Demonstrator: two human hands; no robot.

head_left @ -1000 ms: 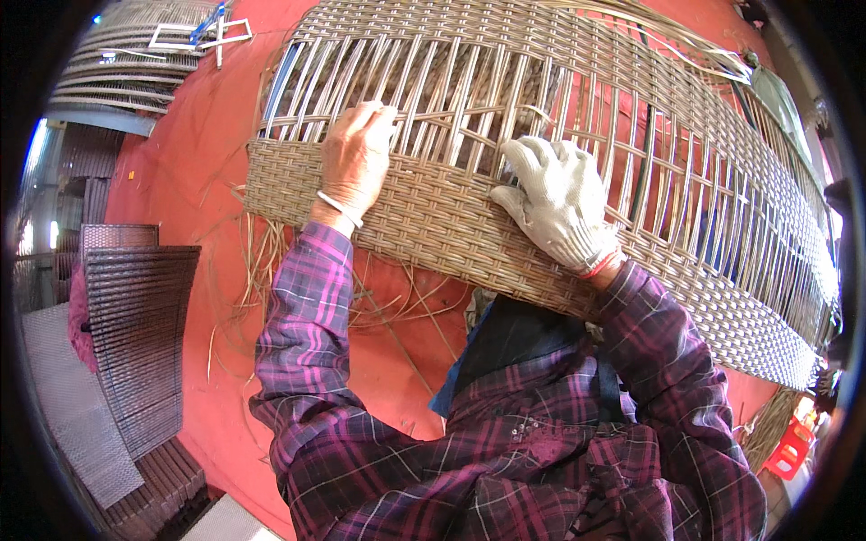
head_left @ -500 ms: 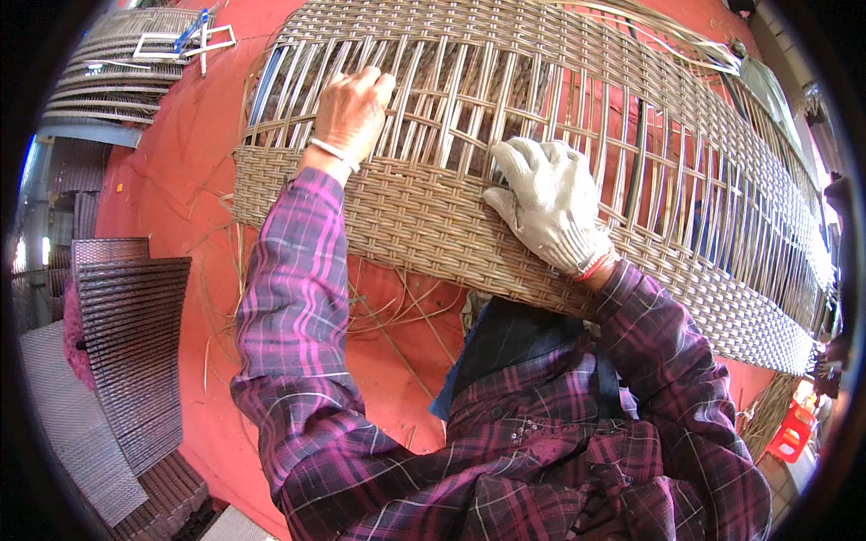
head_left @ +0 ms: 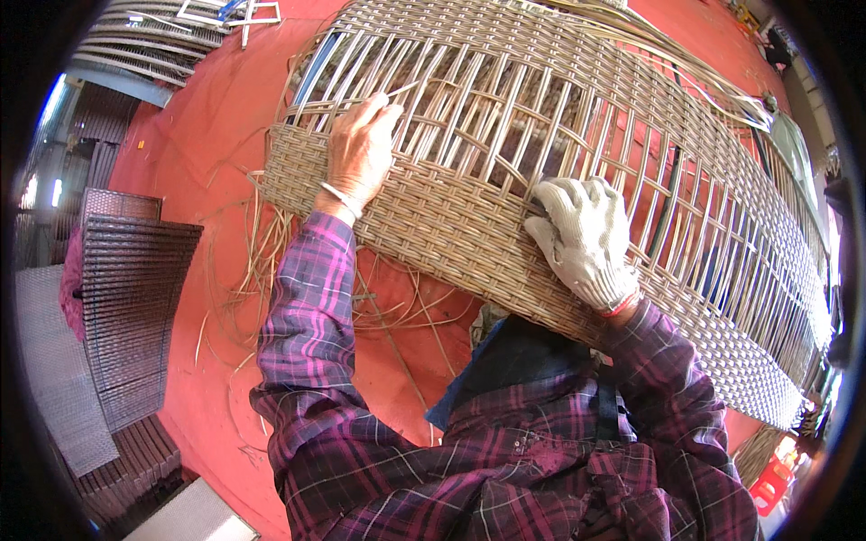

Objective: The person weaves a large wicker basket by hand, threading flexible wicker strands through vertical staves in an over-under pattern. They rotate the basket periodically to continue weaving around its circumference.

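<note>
A large brown wicker panel (head_left: 424, 216) lies across in front of me, with tight weave along its near and far bands and an open row of bare upright strands between. My left hand (head_left: 361, 153), bare with a white bangle, is closed over the left part of the open row. A thin wicker strand (head_left: 406, 89) sticks out from its fingertips to the right. My right hand (head_left: 586, 239), in a whitish knit glove, rests on the near band by the open strands. Its fingers are curled together; what they pinch, if anything, is hidden.
Loose wicker strands (head_left: 262, 248) lie tangled on the red floor covering (head_left: 216, 180) at the left. Dark woven panels (head_left: 135, 307) stand further left, with stacked curved pieces (head_left: 144, 41) and a white frame (head_left: 257, 13) behind. A red plastic item (head_left: 771, 487) is at the lower right.
The whole view has shifted, so the panel sits lower and further right. My left hand has come down slightly towards the near woven band, and the strand tip now shows beyond its fingers.
</note>
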